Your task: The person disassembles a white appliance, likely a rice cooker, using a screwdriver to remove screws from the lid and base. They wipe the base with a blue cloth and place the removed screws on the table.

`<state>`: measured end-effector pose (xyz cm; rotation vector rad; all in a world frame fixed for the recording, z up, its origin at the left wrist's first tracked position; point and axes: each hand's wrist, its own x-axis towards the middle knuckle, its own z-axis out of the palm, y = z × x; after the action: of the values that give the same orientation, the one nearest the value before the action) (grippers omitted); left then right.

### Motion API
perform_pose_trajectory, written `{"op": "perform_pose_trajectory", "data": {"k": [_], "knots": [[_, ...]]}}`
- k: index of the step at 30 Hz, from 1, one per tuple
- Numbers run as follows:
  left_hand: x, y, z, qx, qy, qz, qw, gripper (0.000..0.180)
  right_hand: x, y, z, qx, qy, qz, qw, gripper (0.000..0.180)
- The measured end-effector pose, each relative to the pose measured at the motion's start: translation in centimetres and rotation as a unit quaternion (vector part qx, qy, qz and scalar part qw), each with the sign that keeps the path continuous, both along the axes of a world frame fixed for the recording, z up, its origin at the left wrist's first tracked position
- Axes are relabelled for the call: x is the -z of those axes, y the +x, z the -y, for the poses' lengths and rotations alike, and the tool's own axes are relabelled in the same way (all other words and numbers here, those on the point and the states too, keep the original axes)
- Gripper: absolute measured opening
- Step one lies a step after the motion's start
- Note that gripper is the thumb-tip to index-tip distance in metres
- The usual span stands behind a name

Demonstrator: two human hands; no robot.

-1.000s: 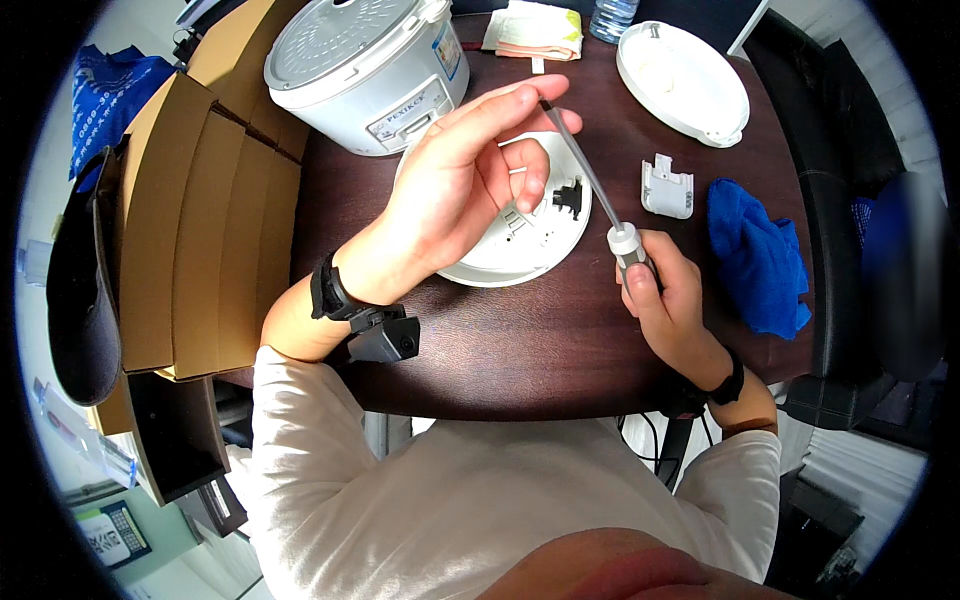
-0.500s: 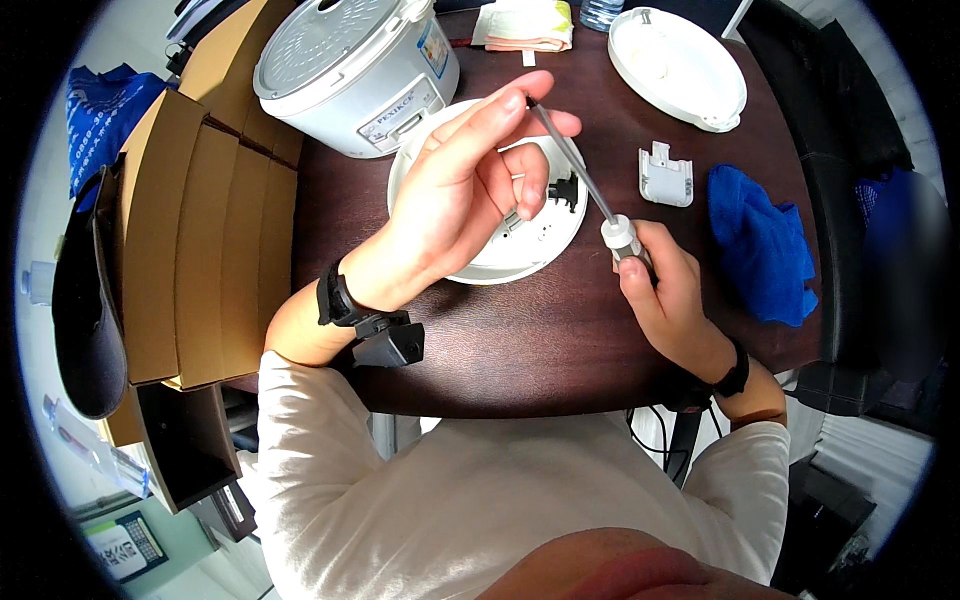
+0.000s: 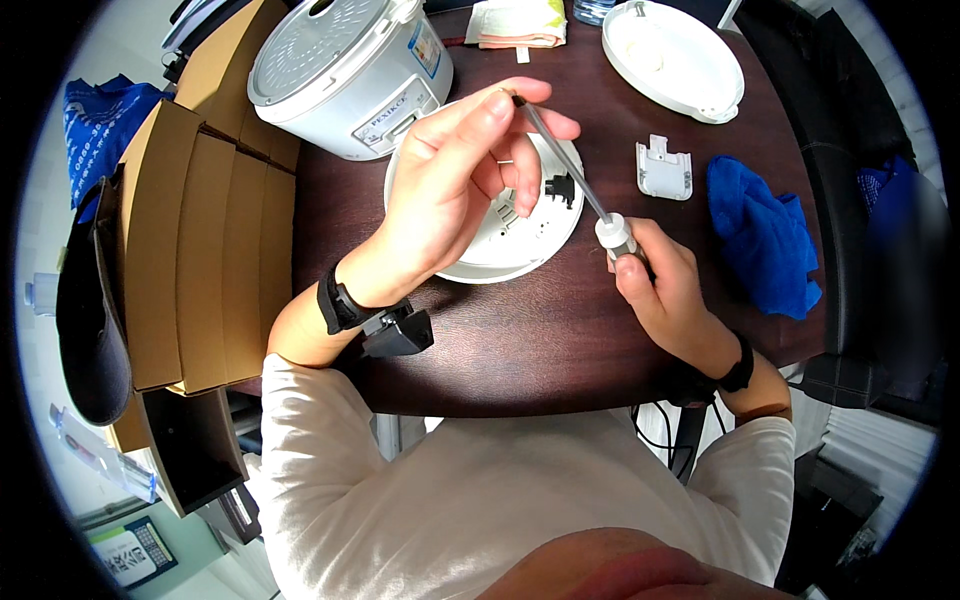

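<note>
My right hand (image 3: 668, 295) grips the handle of a screwdriver (image 3: 567, 158), whose grey shaft slants up and to the left. At its dark tip, the thumb and index finger of my left hand (image 3: 430, 190) come together in a pinch. Whatever small thing they hold there is too small to make out; the other left fingers are loosely curled. Below both hands lies a round white cover (image 3: 490, 273) with a small black part (image 3: 561, 188) on its right side. The left hand hides part of this cover.
A white rice cooker (image 3: 345, 85) stands at the back left beside cardboard boxes (image 3: 205, 260). Toward the right lie a white oval lid (image 3: 680, 70), a small white plastic piece (image 3: 664, 172) and a blue cloth (image 3: 762, 240). A folded cloth (image 3: 518, 22) is at the back.
My left fingertips have drawn closer round the screwdriver tip, and both hands have shifted slightly left in view. The right hand keeps its grip on the screwdriver.
</note>
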<state>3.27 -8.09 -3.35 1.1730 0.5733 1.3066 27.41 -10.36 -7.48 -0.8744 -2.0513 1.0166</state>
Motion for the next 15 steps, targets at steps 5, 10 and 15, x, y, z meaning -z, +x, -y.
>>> {"op": "perform_pose_trajectory", "data": {"k": [5, 10, 15], "knots": [[-0.21, 0.12, 0.03, 0.002, 0.009, -0.015, 1.0, 0.048, -0.11, 0.11, 0.11, 0.002, -0.009, -0.009, 1.0, 0.024], [-0.04, -0.05, -0.03, 0.015, -0.007, -0.024, 1.0, 0.056, 0.0, 0.15, 0.15, 0.004, -0.018, -0.02, 1.0, 0.024], [-0.01, 0.2, -0.02, 0.029, -0.011, -0.011, 0.999, 0.064, 0.05, 0.15, 0.27, 0.008, -0.022, -0.023, 0.999, 0.023]]}}
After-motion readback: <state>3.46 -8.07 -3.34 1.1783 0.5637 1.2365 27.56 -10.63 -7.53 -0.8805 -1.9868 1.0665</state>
